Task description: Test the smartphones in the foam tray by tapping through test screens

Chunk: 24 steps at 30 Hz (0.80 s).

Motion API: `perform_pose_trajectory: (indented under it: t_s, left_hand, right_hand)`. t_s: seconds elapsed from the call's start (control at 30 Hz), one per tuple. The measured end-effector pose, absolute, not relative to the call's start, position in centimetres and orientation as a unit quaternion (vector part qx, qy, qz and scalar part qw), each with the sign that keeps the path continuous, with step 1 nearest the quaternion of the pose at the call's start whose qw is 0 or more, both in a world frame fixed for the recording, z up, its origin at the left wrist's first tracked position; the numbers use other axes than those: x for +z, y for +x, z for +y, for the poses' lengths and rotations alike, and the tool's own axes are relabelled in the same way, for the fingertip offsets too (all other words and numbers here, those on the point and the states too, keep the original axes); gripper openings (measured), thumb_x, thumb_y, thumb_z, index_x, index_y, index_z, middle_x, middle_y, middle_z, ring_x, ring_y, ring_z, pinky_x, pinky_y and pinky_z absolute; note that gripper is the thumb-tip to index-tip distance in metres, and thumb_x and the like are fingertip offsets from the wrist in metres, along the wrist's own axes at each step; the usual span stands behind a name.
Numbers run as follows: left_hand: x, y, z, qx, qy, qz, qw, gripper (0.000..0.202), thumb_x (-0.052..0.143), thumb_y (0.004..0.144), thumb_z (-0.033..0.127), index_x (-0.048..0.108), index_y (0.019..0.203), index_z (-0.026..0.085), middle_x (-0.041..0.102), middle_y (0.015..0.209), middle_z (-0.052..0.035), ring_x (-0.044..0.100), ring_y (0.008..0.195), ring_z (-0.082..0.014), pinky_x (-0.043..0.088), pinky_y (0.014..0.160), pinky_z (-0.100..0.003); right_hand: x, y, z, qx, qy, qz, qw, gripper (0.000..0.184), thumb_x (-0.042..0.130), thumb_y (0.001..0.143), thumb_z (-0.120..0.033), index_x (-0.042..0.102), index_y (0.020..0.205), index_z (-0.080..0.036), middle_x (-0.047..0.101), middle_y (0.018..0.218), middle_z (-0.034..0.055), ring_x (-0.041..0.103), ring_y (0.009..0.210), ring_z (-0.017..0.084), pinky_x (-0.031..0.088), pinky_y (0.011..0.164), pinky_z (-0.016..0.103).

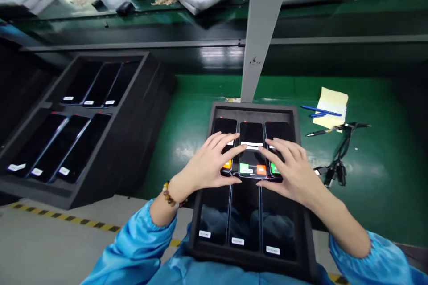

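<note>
Close to us sits a black tray (pixel 302 231) with three dark phones (pixel 244 213) in its near row. Just past them, our left hand (pixel 209 160) and right hand (pixel 294 167) lie open and flat, gripping nothing, fingers touching the lit phones (pixel 252 140). We think soft, light taps suit glass best. Farther right lie pens (pixel 320 110).

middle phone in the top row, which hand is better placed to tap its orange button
Right, probably. Fingers of the right hand reach the middle phone, whose orange button sits on that side. The left hand lies farther from it, over the left phone.
</note>
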<state>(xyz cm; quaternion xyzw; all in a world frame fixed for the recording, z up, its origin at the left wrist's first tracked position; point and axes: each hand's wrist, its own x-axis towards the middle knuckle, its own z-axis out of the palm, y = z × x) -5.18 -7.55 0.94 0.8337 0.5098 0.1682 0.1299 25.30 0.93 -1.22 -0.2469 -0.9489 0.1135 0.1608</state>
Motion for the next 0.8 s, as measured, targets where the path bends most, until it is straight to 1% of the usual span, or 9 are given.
perform_pose_trajectory:
  t_s: [0.07, 0.17, 0.23, 0.37, 0.43, 0.5, 0.57, 0.63, 0.8]
  left_hand:
    - [-0.1, -5.0, -8.2, 0.176, 0.844, 0.499, 0.086, 0.080, 0.074, 0.097, 0.062, 0.047, 0.163, 0.027, 0.051, 0.167, -0.0182, 0.051, 0.153, -0.0382, 0.039, 0.130, -0.064]
    - [-0.8, -5.0, -8.0, 0.179, 0.860, 0.478, 0.029, 0.067, 0.070, 0.100, 0.060, 0.056, 0.156, 0.026, 0.061, 0.157, -0.0174, 0.062, 0.141, -0.0361, 0.047, 0.123, -0.060]
    - [-0.7, -5.0, -7.9, 0.163, 0.866, 0.473, 0.015, 0.060, 0.069, 0.102, 0.057, 0.060, 0.152, 0.026, 0.064, 0.154, -0.0165, 0.064, 0.137, -0.0352, 0.049, 0.121, -0.059]
    - [-0.7, -4.9, -8.1, 0.144, 0.877, 0.458, 0.011, 0.048, 0.070, 0.103, 0.045, 0.064, 0.147, 0.027, 0.068, 0.147, -0.0153, 0.067, 0.131, -0.0339, 0.054, 0.113, -0.055]
    - [-1.0, -4.9, -8.2, 0.153, 0.881, 0.447, -0.009, 0.042, 0.068, 0.104, 0.042, 0.066, 0.143, 0.027, 0.072, 0.139, -0.0144, 0.070, 0.123, -0.0320, 0.056, 0.106, -0.052]
    - [-1.3, -5.0, -8.3, 0.163, 0.885, 0.434, -0.041, 0.038, 0.067, 0.105, 0.043, 0.068, 0.139, 0.025, 0.076, 0.130, -0.0135, 0.073, 0.111, -0.0293, 0.058, 0.097, -0.048]
    - [-1.3, -5.1, -8.2, 0.173, 0.890, 0.417, -0.059, 0.035, 0.067, 0.106, 0.044, 0.069, 0.134, 0.025, 0.078, 0.119, -0.0118, 0.073, 0.097, -0.0256, 0.057, 0.085, -0.043]
    - [-1.3, -5.2, -8.0, 0.182, 0.897, 0.399, -0.052, 0.029, 0.067, 0.106, 0.043, 0.070, 0.130, 0.026, 0.078, 0.108, -0.0088, 0.071, 0.087, -0.0217, 0.053, 0.076, -0.038]
    - [-1.2, -5.2, -7.7, 0.191, 0.907, 0.373, -0.041, 0.018, 0.063, 0.108, 0.038, 0.071, 0.120, 0.028, 0.073, 0.086, -0.0026, 0.063, 0.073, -0.0161, 0.044, 0.064, -0.033]
  right_hand:
    - [-1.8, 25.5, 0.2, 0.077, -0.228, -0.955, 0.175, 0.083, 0.076, 0.096, -0.062, 0.042, 0.166, -0.031, 0.061, 0.156, 0.0172, 0.054, 0.145, 0.041, 0.043, 0.115, 0.062]
    - [-2.3, 25.7, 0.3, 0.031, -0.205, -0.958, 0.201, 0.068, 0.075, 0.099, -0.054, 0.051, 0.159, -0.031, 0.069, 0.146, 0.0145, 0.060, 0.137, 0.036, 0.046, 0.111, 0.056]
    - [-2.5, 25.8, 0.7, 0.020, -0.198, -0.960, 0.197, 0.062, 0.074, 0.100, -0.054, 0.056, 0.154, -0.031, 0.070, 0.143, 0.0131, 0.060, 0.135, 0.035, 0.046, 0.110, 0.055]
    - [-2.7, 26.1, 0.9, 0.026, -0.207, -0.962, 0.177, 0.055, 0.073, 0.100, -0.056, 0.062, 0.148, -0.031, 0.072, 0.138, 0.0130, 0.060, 0.132, 0.036, 0.046, 0.108, 0.055]
    - [-2.7, 26.0, 1.0, 0.010, -0.207, -0.964, 0.168, 0.052, 0.073, 0.100, -0.057, 0.066, 0.144, -0.031, 0.073, 0.135, 0.0127, 0.061, 0.129, 0.035, 0.046, 0.108, 0.054]
    - [-2.6, 25.9, 1.1, -0.016, -0.194, -0.968, 0.157, 0.049, 0.072, 0.100, -0.058, 0.068, 0.139, -0.029, 0.074, 0.131, 0.0129, 0.062, 0.125, 0.034, 0.046, 0.107, 0.053]
    - [-2.5, 25.8, 1.2, -0.035, -0.174, -0.972, 0.154, 0.047, 0.070, 0.101, -0.057, 0.070, 0.137, -0.027, 0.075, 0.127, 0.0134, 0.063, 0.120, 0.033, 0.048, 0.105, 0.052]
    - [-2.5, 25.9, 1.4, -0.031, -0.155, -0.975, 0.155, 0.041, 0.069, 0.103, -0.052, 0.071, 0.136, -0.028, 0.077, 0.123, 0.0122, 0.065, 0.114, 0.031, 0.049, 0.102, 0.050]
    - [-2.8, 26.3, 1.6, 0.004, -0.124, -0.977, 0.174, 0.025, 0.068, 0.105, -0.041, 0.072, 0.130, -0.035, 0.079, 0.113, 0.0060, 0.068, 0.100, 0.024, 0.051, 0.091, 0.044]
